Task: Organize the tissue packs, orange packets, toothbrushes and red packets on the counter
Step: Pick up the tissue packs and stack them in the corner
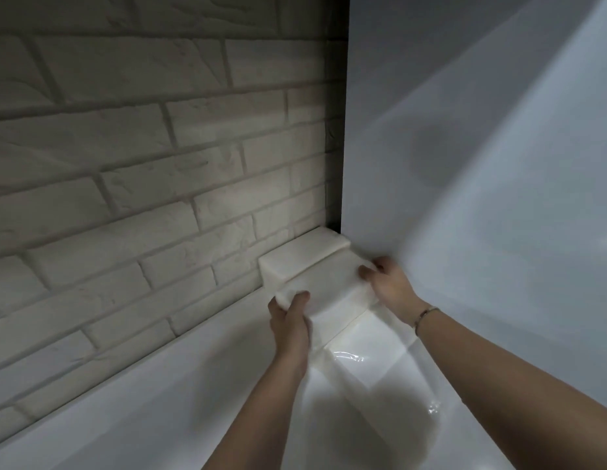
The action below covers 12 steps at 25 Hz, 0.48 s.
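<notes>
Your two hands hold one white tissue pack (329, 290) in the counter (153, 418) corner.
Your left hand (290, 322) curls over its near-left end and your right hand (390, 283) grips the far-right end (a thin bracelet (426, 315) circles that wrist). The pack sits just in front of a second pack (305, 254) against the brick wall (126, 164), above a glossy wrapped pack (366, 354) beside the white side panel (498, 164).

Head view, looking down, close over counter (159, 401) corner
</notes>
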Each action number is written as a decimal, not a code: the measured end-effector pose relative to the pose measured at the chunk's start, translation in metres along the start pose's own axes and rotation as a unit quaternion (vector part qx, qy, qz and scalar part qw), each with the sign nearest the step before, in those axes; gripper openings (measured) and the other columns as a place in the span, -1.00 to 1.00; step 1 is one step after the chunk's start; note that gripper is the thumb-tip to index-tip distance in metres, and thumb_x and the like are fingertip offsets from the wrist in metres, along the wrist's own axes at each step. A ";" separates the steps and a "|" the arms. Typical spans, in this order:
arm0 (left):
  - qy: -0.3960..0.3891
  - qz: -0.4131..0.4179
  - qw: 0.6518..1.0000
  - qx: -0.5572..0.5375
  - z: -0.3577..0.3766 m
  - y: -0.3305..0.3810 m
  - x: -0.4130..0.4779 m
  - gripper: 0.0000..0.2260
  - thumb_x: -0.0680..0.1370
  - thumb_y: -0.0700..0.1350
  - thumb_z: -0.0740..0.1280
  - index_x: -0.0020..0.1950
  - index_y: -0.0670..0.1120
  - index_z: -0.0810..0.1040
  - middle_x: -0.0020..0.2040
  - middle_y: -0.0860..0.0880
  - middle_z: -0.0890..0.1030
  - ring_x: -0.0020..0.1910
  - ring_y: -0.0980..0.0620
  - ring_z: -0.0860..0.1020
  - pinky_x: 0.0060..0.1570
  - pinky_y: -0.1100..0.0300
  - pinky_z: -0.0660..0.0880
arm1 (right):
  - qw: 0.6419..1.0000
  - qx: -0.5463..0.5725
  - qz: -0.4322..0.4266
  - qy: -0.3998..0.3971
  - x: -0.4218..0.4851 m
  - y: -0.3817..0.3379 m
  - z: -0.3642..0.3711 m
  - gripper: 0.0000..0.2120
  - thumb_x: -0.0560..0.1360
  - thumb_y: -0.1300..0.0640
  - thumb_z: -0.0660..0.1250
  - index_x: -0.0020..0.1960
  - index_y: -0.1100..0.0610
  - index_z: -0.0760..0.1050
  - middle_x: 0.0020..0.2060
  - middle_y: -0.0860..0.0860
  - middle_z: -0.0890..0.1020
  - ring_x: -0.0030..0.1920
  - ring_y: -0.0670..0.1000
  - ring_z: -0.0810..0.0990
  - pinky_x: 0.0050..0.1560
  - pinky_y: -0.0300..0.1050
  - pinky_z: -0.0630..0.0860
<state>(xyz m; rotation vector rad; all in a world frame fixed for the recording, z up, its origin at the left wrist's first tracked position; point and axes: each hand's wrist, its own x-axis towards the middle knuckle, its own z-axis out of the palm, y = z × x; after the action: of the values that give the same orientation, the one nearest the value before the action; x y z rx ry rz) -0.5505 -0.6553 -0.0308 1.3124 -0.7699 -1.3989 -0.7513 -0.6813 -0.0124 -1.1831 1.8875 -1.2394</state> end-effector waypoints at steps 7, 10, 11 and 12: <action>0.059 -0.008 0.994 0.096 0.027 -0.001 0.025 -0.24 0.58 0.20 0.34 0.67 0.09 0.04 0.67 -0.07 0.10 0.59 -0.23 0.20 0.53 -0.21 0.18 | 0.989 -0.060 -0.100 0.094 -0.008 0.007 0.007 -0.59 0.68 0.04 0.23 0.48 0.12 0.28 0.03 0.12 0.58 0.12 0.22 0.61 0.03 -0.11 0.37; 0.041 -0.018 0.997 0.057 0.030 -0.007 0.032 -0.24 0.61 0.18 0.31 0.68 0.10 -0.03 0.68 -0.06 0.05 0.58 -0.22 0.24 0.54 -0.17 0.19 | 0.983 -0.009 -0.132 0.125 -0.034 0.008 0.011 -0.50 0.69 0.08 0.20 0.59 0.02 0.18 0.19 0.05 0.43 0.12 -0.11 0.47 0.19 -0.18 0.33; 0.037 -0.018 0.998 0.051 0.031 -0.008 0.031 -0.24 0.61 0.18 0.31 0.68 0.10 -0.05 0.68 -0.05 0.04 0.58 -0.21 0.24 0.54 -0.17 0.18 | 0.983 0.001 -0.133 0.128 -0.043 0.010 0.013 -0.50 0.69 0.10 0.20 0.59 0.00 0.18 0.24 0.03 0.37 0.07 -0.23 0.42 0.22 -0.24 0.29; 0.036 -0.017 0.998 0.048 0.032 -0.008 0.031 -0.24 0.62 0.17 0.30 0.68 0.11 -0.06 0.69 -0.04 0.02 0.59 -0.20 0.23 0.55 -0.17 0.17 | 0.984 0.011 -0.125 0.131 -0.050 0.014 0.015 -0.52 0.69 0.12 0.21 0.58 0.00 0.21 0.27 0.02 0.31 0.06 -0.29 0.40 0.25 -0.27 0.28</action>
<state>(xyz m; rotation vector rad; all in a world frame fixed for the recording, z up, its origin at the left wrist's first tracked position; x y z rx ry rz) -0.5796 -0.6880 -0.0410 1.4485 -0.7787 -1.3477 -0.7221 -0.6402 -0.0311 -1.3303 1.9462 -1.6149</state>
